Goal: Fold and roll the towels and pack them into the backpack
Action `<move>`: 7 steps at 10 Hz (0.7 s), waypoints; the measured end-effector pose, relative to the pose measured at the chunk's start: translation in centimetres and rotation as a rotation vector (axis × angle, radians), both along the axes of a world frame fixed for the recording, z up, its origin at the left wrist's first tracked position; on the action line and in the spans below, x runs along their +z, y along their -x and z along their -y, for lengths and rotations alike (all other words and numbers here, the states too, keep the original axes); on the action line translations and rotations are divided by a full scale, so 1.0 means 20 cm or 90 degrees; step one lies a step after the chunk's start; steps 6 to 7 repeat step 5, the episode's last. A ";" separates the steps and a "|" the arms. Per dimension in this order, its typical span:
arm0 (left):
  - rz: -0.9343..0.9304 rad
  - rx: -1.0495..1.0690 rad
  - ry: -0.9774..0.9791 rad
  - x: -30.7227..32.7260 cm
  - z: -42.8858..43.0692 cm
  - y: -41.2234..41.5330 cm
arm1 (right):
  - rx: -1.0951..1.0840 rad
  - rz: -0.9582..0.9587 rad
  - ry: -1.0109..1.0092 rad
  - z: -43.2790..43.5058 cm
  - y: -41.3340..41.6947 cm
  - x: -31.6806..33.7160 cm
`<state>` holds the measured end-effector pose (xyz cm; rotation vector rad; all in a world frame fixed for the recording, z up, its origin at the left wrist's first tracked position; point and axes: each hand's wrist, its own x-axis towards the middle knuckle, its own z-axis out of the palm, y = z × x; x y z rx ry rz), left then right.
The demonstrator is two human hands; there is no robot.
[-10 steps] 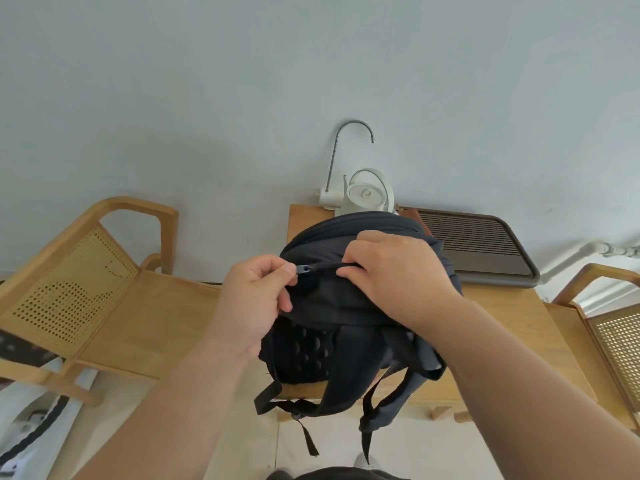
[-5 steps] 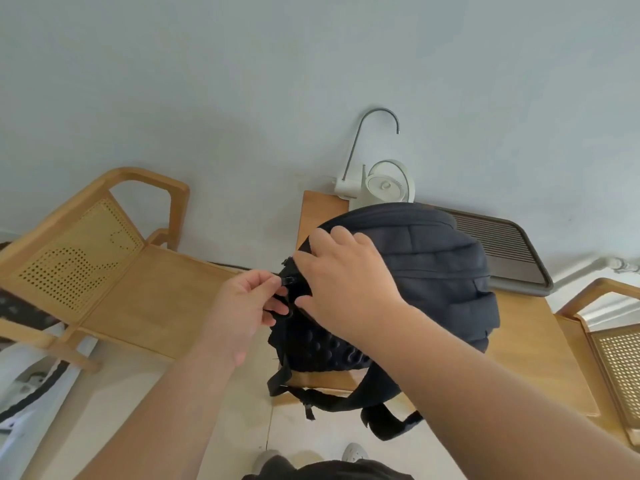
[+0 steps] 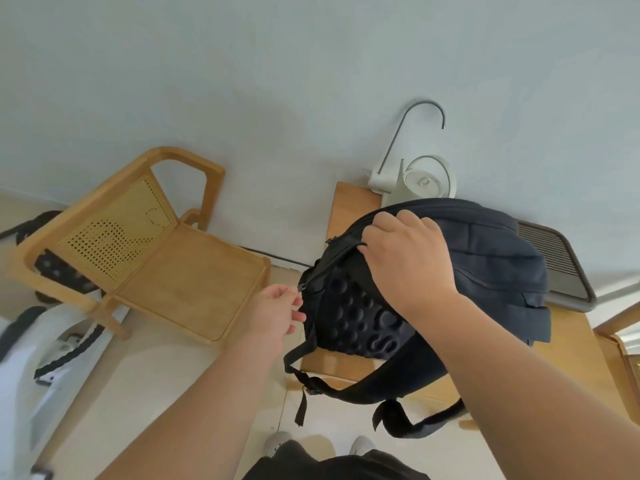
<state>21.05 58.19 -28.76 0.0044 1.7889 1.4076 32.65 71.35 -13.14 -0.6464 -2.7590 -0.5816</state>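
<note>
Black dimpled backpack [image 3: 485, 268]; left hand [image 3: 273, 317] pinches zipper pull [image 3: 301, 288].

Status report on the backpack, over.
Left hand pinches the zipper pull; right hand grips the backpack at its top. Backpack on the table, straps hanging off the edge. No towels in view, nothing blocking the hands.
</note>
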 end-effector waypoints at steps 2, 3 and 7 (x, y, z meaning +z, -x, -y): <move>-0.099 0.006 0.046 -0.01 -0.07 0.05 | -0.008 -0.053 0.031 0.03 0.01 -0.09; -0.080 -0.001 0.076 -0.04 -0.05 0.05 | -0.005 -0.048 0.083 0.06 0.03 -0.10; -0.215 0.009 0.015 0.22 -0.02 0.08 | 0.001 -0.117 0.243 0.06 0.04 0.06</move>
